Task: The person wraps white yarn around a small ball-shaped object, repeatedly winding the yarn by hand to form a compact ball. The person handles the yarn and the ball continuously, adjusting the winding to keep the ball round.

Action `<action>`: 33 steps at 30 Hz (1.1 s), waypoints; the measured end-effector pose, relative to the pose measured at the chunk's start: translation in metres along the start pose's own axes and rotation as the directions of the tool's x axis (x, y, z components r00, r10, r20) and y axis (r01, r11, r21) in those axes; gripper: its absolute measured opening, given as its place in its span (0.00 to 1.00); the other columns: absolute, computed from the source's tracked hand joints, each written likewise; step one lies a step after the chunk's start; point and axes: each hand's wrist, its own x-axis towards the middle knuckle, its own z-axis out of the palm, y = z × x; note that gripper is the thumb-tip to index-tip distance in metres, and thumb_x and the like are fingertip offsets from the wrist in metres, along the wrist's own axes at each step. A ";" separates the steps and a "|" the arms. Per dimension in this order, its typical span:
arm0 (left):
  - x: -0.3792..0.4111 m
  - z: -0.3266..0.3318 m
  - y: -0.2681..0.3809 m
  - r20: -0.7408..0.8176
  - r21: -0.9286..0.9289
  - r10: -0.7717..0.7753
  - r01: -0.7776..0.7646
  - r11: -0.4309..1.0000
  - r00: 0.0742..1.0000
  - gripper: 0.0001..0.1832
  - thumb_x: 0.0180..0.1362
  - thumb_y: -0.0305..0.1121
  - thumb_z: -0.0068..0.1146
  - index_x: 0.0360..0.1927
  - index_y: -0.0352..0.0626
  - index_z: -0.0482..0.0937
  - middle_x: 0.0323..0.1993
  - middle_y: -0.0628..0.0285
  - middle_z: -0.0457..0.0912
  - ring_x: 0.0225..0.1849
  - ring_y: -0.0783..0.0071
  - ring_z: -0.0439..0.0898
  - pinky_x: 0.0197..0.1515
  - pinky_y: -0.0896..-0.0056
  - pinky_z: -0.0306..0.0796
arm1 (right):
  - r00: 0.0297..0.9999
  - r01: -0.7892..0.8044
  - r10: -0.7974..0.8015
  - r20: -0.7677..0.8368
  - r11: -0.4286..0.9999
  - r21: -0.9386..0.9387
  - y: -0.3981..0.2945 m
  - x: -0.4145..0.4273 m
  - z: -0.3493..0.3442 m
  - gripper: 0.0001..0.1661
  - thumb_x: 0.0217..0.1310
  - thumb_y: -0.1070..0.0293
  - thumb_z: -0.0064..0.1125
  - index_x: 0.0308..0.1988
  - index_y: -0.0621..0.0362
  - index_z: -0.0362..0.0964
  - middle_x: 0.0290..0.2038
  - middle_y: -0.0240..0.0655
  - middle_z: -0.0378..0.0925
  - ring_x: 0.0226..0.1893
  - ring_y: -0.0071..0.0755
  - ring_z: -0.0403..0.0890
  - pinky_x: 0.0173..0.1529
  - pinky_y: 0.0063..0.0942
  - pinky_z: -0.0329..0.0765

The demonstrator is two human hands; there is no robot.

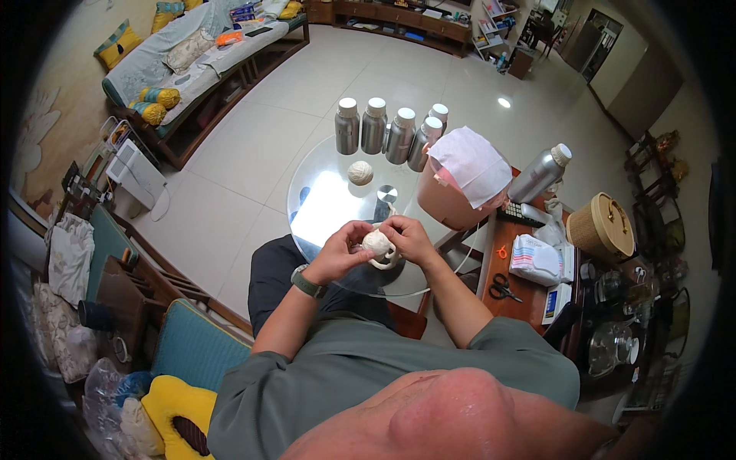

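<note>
A small ball of cream-coloured cord (376,242) is held between my hands above the round glass table (313,172). My left hand (348,250) cups its left side with thumb and fingers. The fingers of my right hand (411,236) pinch at its upper right, where the cord is. Loose cord (386,264) loops below the ball, and another strand rises past my right fingers. Farther back on the glass lies a second wound cream ball (360,172), apart from both hands.
Several metal bottles (347,126) with white caps line the table's far side. Right of them stands a pinkish-brown bucket (445,198) under a white cloth (471,164). A wooden side table (494,270) holds black scissors (503,288), a tissue pack (535,259) and a larger metal bottle (540,172).
</note>
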 end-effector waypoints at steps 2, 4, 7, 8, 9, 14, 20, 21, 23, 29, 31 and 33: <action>0.002 -0.001 -0.004 -0.114 -0.111 0.049 -0.061 0.992 0.992 0.26 0.60 0.25 0.66 0.60 0.38 0.69 0.52 0.62 0.78 0.54 0.75 0.77 0.58 0.72 0.73 | 0.999 -0.041 0.041 0.006 0.999 -0.006 0.007 0.000 0.004 0.11 0.67 0.64 0.60 0.39 0.62 0.81 0.33 0.35 0.82 0.36 0.25 0.80 0.41 0.25 0.76; 0.006 -0.005 -0.012 -0.242 -0.038 0.135 -0.148 0.988 0.961 0.26 0.60 0.25 0.66 0.60 0.38 0.68 0.53 0.62 0.77 0.55 0.74 0.77 0.58 0.72 0.73 | 0.990 0.034 -0.020 0.140 0.994 -0.101 0.005 -0.001 0.007 0.11 0.68 0.64 0.59 0.39 0.61 0.81 0.32 0.35 0.82 0.35 0.24 0.80 0.41 0.25 0.76; 0.008 -0.007 -0.015 -0.334 0.218 0.224 -0.156 0.963 0.916 0.26 0.58 0.27 0.69 0.58 0.37 0.71 0.49 0.59 0.80 0.51 0.72 0.79 0.56 0.71 0.74 | 0.941 0.151 -0.087 0.326 0.973 -0.176 -0.014 -0.002 0.006 0.10 0.66 0.65 0.61 0.39 0.61 0.80 0.31 0.37 0.81 0.33 0.26 0.80 0.40 0.26 0.75; 0.006 -0.006 -0.011 -0.318 0.375 0.237 -0.108 0.921 0.918 0.26 0.57 0.28 0.69 0.57 0.37 0.73 0.48 0.58 0.80 0.49 0.71 0.80 0.55 0.71 0.75 | 0.941 0.111 -0.053 0.335 0.981 -0.158 -0.024 -0.004 0.004 0.09 0.65 0.66 0.62 0.38 0.61 0.80 0.31 0.37 0.81 0.33 0.27 0.80 0.40 0.27 0.75; 0.004 -0.006 -0.009 -0.302 0.522 0.247 -0.057 0.851 0.920 0.26 0.55 0.28 0.70 0.56 0.37 0.74 0.46 0.58 0.81 0.48 0.70 0.80 0.54 0.70 0.75 | 0.938 0.071 -0.019 0.347 0.988 -0.140 -0.030 -0.006 0.003 0.09 0.64 0.66 0.63 0.38 0.62 0.80 0.31 0.37 0.81 0.32 0.28 0.80 0.40 0.28 0.75; -0.002 -0.003 -0.004 0.040 0.638 0.112 -0.112 0.762 0.993 0.27 0.57 0.33 0.71 0.58 0.38 0.73 0.49 0.57 0.81 0.48 0.69 0.81 0.54 0.66 0.76 | 0.971 0.197 -0.161 0.178 0.958 -0.210 -0.034 0.000 -0.009 0.09 0.64 0.66 0.65 0.37 0.61 0.81 0.31 0.36 0.80 0.32 0.31 0.80 0.39 0.29 0.76; -0.002 -0.005 -0.006 0.032 0.106 -0.013 0.010 0.994 0.999 0.34 0.58 0.27 0.69 0.65 0.42 0.65 0.55 0.60 0.77 0.58 0.71 0.76 0.59 0.69 0.72 | 0.999 -0.010 0.013 0.033 0.996 -0.090 -0.010 -0.001 -0.002 0.09 0.66 0.67 0.62 0.40 0.62 0.81 0.33 0.34 0.82 0.34 0.24 0.80 0.40 0.27 0.76; -0.002 -0.006 -0.007 0.016 0.057 0.017 -0.018 0.998 1.000 0.33 0.58 0.27 0.69 0.64 0.41 0.65 0.55 0.60 0.77 0.58 0.72 0.76 0.59 0.69 0.72 | 0.999 -0.017 0.021 0.044 0.996 -0.092 -0.006 -0.001 0.000 0.10 0.67 0.66 0.60 0.41 0.62 0.81 0.33 0.35 0.82 0.34 0.26 0.80 0.41 0.28 0.76; -0.001 -0.008 -0.009 -0.020 -0.039 0.074 -0.074 0.996 0.997 0.31 0.59 0.27 0.68 0.63 0.41 0.66 0.55 0.61 0.76 0.58 0.72 0.75 0.60 0.70 0.72 | 0.997 -0.032 0.038 0.063 0.995 -0.096 0.002 -0.001 0.004 0.12 0.69 0.65 0.57 0.43 0.61 0.80 0.33 0.37 0.83 0.35 0.30 0.81 0.42 0.30 0.77; 0.005 -0.008 -0.014 -0.312 0.202 0.234 -0.176 0.963 0.921 0.27 0.58 0.27 0.68 0.59 0.38 0.70 0.51 0.59 0.79 0.53 0.71 0.79 0.55 0.68 0.76 | 0.942 0.151 -0.090 0.324 0.974 -0.166 -0.015 -0.003 0.007 0.10 0.67 0.66 0.59 0.39 0.61 0.80 0.30 0.35 0.80 0.31 0.26 0.78 0.39 0.29 0.75; 0.002 -0.008 -0.010 -0.279 0.514 0.261 -0.086 0.854 0.924 0.26 0.57 0.27 0.69 0.57 0.37 0.72 0.49 0.58 0.80 0.51 0.70 0.81 0.53 0.67 0.78 | 0.942 0.077 -0.041 0.332 0.993 -0.094 -0.021 -0.006 0.004 0.09 0.65 0.67 0.61 0.37 0.62 0.80 0.30 0.34 0.80 0.30 0.24 0.77 0.37 0.27 0.74; -0.002 -0.006 -0.005 -0.136 0.602 0.195 -0.075 0.795 0.971 0.26 0.55 0.29 0.71 0.56 0.38 0.74 0.47 0.54 0.81 0.48 0.66 0.82 0.53 0.67 0.78 | 0.966 0.025 -0.025 0.258 1.000 0.006 -0.017 -0.006 0.002 0.09 0.65 0.67 0.63 0.36 0.62 0.80 0.29 0.31 0.79 0.30 0.22 0.77 0.37 0.24 0.74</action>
